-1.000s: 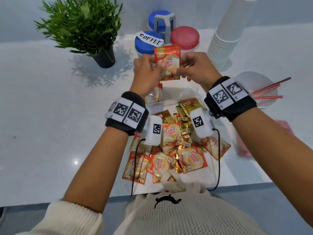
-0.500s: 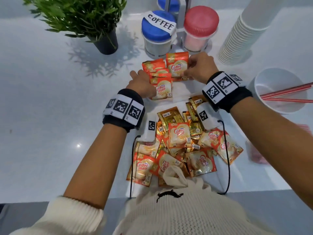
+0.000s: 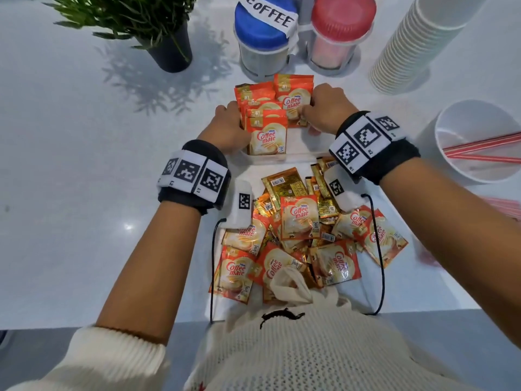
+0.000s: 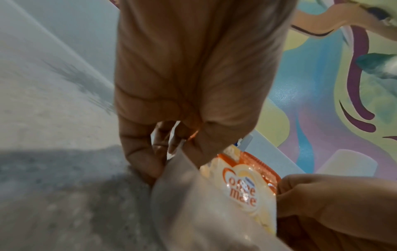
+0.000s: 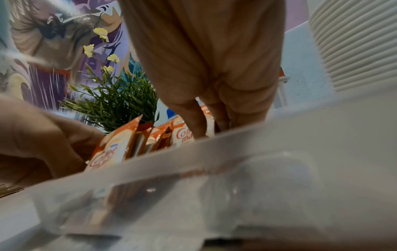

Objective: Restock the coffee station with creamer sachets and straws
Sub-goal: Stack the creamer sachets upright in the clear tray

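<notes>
Head view, near to far: a loose pile of creamer sachets (image 3: 293, 238) is spread on the surface (image 3: 70, 193) at 6 o'clock, close to the front edge. Beyond it, at 12 o'clock from the pile, a clear tray (image 3: 298, 158) is being filled with upright sachets (image 3: 266, 134).

Left hand (image 3: 225, 131) is set against the tray's 9 o'clock side, fingers (image 4: 137, 151) curled at its wall beside the front sachet. Right hand (image 3: 324, 108) is curled at the 3 o'clock side, with fingers (image 5: 193, 118) down among the standing packets; whether one is actually pinched cannot be told.

Step judged: packets being squared into a row. Best done with the left hand kept as a stop while the row is pressed flat from the right, labels faced forward, so nothing is tipped over the low rim.

Room: open surface at 9 o'clock. Tight at 12 o'clock, where the blue-lidded jar (image 3: 263, 38) and red-lidded jar (image 3: 338, 32) stand just behind the tray. At 2 o'clock, a cup stack (image 3: 417, 43); at 3 o'clock, straws (image 3: 479, 149) in a white bowl (image 3: 451, 122). Plant (image 3: 158, 24) at 10 o'clock, well apart.
</notes>
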Demonstrator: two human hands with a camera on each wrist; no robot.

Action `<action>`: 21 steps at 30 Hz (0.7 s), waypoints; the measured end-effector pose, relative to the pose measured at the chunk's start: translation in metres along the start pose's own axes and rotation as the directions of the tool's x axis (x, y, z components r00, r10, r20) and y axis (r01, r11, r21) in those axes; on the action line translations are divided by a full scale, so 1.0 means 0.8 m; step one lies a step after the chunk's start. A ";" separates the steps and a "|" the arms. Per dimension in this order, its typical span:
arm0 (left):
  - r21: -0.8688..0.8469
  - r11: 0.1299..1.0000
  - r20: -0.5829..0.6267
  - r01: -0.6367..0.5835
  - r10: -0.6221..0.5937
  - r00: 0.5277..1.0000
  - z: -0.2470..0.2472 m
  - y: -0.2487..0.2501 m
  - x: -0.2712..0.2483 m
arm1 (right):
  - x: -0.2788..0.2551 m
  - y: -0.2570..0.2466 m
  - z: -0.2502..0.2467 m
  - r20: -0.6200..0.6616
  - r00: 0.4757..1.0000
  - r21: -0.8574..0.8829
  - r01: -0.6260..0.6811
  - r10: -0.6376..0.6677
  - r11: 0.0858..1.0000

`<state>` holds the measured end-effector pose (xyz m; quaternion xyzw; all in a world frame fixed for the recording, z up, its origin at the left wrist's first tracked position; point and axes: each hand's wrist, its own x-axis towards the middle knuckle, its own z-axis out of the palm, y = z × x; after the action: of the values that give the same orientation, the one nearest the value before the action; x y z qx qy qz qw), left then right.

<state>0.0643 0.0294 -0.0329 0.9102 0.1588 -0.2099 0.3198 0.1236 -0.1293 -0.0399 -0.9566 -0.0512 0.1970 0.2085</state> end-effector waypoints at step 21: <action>-0.256 0.928 -0.187 -0.271 0.228 0.956 0.030 0.010 -0.085 | -0.140 0.010 -0.005 0.246 0.927 -0.059 0.305 -0.282 0.951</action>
<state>0.0022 -0.0029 -0.0130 0.8822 0.0938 -0.0718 0.4558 0.0224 -0.1580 0.0002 -0.9171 -0.2275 0.2724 0.1817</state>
